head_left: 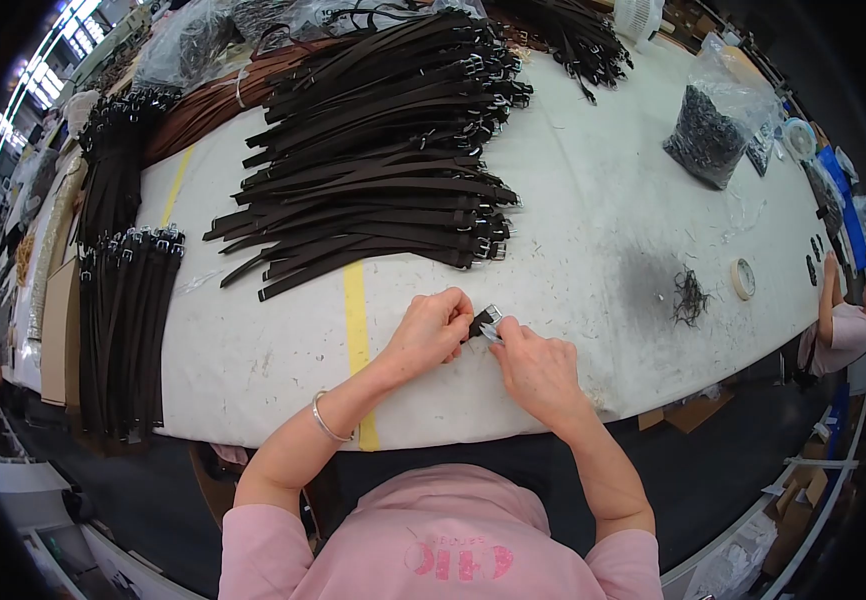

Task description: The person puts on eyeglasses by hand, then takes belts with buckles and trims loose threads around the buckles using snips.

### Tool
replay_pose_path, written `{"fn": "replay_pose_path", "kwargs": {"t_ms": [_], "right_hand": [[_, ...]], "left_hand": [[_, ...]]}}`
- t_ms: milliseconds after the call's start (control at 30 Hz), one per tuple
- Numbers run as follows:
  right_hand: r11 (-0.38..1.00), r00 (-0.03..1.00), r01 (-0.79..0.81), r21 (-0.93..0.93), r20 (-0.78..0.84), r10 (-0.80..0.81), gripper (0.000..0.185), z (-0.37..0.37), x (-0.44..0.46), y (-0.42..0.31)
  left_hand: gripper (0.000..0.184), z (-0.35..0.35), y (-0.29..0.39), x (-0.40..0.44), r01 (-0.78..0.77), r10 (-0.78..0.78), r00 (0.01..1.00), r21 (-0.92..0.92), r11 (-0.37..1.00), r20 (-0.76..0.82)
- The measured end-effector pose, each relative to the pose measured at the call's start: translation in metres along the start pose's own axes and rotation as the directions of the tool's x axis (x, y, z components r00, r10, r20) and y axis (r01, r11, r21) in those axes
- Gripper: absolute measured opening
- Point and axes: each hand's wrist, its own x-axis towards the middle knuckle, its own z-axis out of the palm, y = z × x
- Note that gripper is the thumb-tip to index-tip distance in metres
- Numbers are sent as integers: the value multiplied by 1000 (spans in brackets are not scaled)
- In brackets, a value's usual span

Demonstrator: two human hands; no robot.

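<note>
Near the front edge of the white table, my left hand (433,328) is closed on a short dark strap piece (480,322) with a silver metal buckle at its end. Just right of the buckle, my right hand (538,370) is closed around a small silvery tool (491,331), whose tip touches the strap piece. The fingers cover most of the tool and part of the strap. Beyond my hands lies a large pile of dark straps (383,160), their buckled ends toward the right.
More buckled straps (133,320) hang over the table's left edge. At right are a bag of dark pieces (708,135), a tape roll (743,279) and a tangle of dark threads (690,298). Another person (843,325) is at the far right.
</note>
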Motion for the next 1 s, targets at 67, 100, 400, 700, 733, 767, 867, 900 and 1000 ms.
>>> {"fn": "replay_pose_path", "kwargs": {"t_ms": [67,100,400,700,733,767,867,900,1000], "right_hand": [[1000,1000,1,4,-8,-1,18,1,0,0],[1000,1000,-1,1,-4,1,18,1,0,0],[1000,1000,-19,-1,-10,19,19,3,1,-1],[1000,1000,-20,7,-2,20,21,4,0,-2],[1000,1000,-19,15,-9,19,21,5,0,0],[1000,1000,-18,23,-16,18,21,6,0,0],[999,1000,-24,22,-10,24,21,4,-1,0],[999,1000,-26,20,-11,26,21,3,-1,0],[1000,999,-29,9,-13,29,21,2,-1,0]], "left_hand": [[10,0,-1,0,-5,5,1000,-2,1000,-5],[10,0,-2,1,-9,9,1000,-3,1000,-7],[9,-1,2,-1,24,-24,1000,-40,999,-1],[9,-2,0,0,33,-33,999,-70,997,5],[9,-2,1,0,34,-34,999,-70,997,3],[10,-2,1,0,35,-35,999,-71,997,2],[11,-1,0,0,36,-36,999,-79,996,-1],[12,-1,0,0,35,-36,999,-84,996,-5],[13,-1,1,0,41,-41,999,-87,995,-3]]}}
